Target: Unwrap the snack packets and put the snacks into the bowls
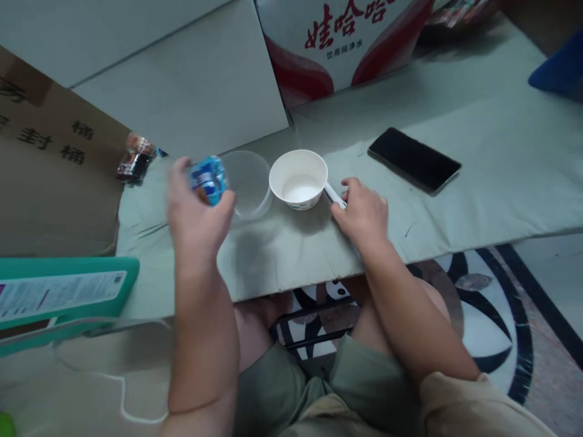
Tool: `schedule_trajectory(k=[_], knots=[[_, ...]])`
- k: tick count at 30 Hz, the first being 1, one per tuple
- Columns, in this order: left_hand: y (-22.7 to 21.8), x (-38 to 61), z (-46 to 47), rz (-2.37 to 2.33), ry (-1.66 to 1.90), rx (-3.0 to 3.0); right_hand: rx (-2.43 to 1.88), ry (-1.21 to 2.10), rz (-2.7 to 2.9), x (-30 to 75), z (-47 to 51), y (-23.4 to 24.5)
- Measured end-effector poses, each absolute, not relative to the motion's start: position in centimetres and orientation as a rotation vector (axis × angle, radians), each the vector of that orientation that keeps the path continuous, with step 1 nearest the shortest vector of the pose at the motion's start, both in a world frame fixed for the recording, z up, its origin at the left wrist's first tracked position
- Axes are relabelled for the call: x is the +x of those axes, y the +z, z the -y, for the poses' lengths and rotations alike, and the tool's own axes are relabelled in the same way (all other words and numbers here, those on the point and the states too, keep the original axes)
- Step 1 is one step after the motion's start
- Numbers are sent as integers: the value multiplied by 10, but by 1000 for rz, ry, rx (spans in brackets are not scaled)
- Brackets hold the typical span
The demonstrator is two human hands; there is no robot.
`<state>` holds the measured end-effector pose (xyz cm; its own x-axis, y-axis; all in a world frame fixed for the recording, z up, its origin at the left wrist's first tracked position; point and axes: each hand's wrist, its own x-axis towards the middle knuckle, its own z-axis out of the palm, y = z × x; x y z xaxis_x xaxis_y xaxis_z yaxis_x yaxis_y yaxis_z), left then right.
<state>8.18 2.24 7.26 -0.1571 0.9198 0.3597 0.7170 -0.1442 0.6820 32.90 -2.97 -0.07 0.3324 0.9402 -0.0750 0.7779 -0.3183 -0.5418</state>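
On the cloth-covered desk (291,261), the right hand (364,212) pinches a white handle (335,195) between its fingers; whether it joins the white bowl (300,167) beside it, I cannot tell. A sharp tug there could tip the bowl. The left hand (194,212), blurred, curls its fingers round a blue packet (209,176) near the translucent tub (255,215); a loose grip could drop the packet, a low swing nudge the tub. Beyond, a phone (414,159) lies right of the bowl, wrapped snacks (134,164) left; a red-and-white carton (319,79) blocks the back.
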Motion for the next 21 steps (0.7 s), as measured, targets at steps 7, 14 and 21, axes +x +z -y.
schedule_trajectory(k=[7, 14, 21], knots=[[62, 24, 22, -2000, 1566, 1288, -2243, 470, 1516, 332, 20, -9], [9, 0, 8, -1991, 1296, 1141, -1836, 625, 873, 327, 23, -10], [-5, 7, 4, -1499, 1307, 898, -1252, 995, 748, 292, 21, -26]])
